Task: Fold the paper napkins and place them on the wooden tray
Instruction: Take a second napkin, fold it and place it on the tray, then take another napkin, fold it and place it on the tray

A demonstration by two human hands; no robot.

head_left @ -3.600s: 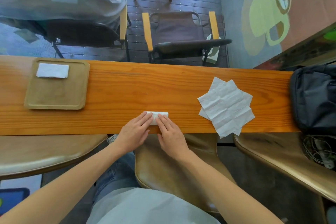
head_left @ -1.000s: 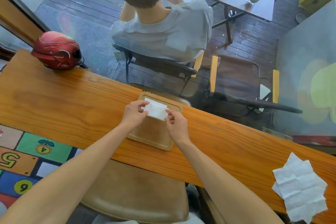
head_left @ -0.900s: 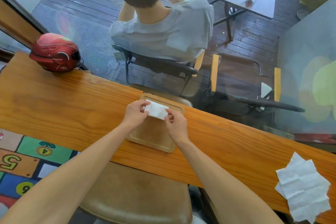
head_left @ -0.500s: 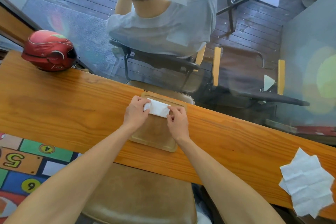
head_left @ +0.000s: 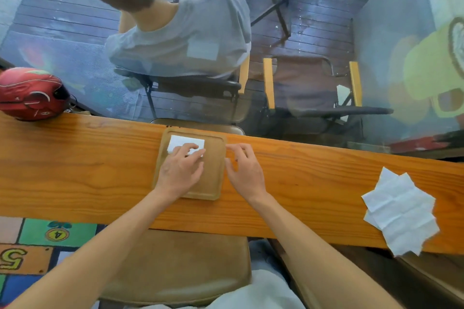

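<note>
**Folded napkin on tray, left hand pressing it, right hand free**

Wooden tray (head_left: 211,183): flat, rounded-square, matte tan, shallow raised rim, lying on a glossy orange table (head_left: 75,170) with strong wood grain. Folded napkin (head_left: 180,141): small white rectangle, crisp edges, flat in the tray's far-left corner, apparently stacked on another folded one, edges nearly aligned; cannot tell how many layers.

Left hand (head_left: 179,172) lies palm-down over the tray, fingers (head_left: 187,149) slightly spread and laid flat on the near edge of the folded napkin, pressing, not pinching. Right hand (head_left: 244,170) sits just right of the tray, over the tray's right rim and the table; fingers loosely curled, a little apart, holding nothing, index and thumb near the rim. Cannot tell if the fingertips touch the tray.

Unfolded napkins (head_left: 401,213): thin white sheets, creased in a grid, stacked at offset angles so the corners make a star outline, well to the right of the tray at the table's near edge, partly overhanging. Red helmet (head_left: 32,94), shiny and rounded, far left of the tray at the table's far edge. Brown cushioned stool (head_left: 180,266), worn leather look, below the table, near side of the tray.
</note>
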